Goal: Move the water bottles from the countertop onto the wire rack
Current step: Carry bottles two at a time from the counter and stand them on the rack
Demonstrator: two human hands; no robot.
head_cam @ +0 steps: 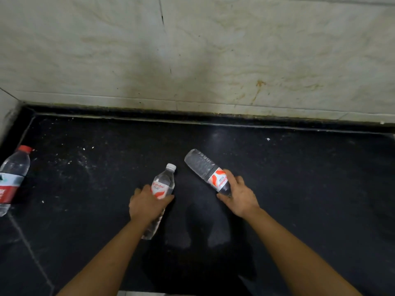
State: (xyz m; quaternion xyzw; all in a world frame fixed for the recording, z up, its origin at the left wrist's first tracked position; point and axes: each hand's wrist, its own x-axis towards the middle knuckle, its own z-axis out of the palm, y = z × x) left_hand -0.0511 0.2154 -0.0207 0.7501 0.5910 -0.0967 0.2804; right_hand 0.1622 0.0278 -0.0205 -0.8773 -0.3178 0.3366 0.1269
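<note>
Two bottles are in my grip: my left hand wraps one, my right hand clamps another base-up. A third lies on the counter, left of them. No rack shows; thin plastic may slip.

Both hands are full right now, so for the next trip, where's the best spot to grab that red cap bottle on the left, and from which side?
Grip the red-capped bottle around its labelled middle, coming from the right, its open side, since a wall lies left of it. The body looks widest and straightest there, while the neck tapers. Either the left hand or right hand could probably do it once free.
</note>
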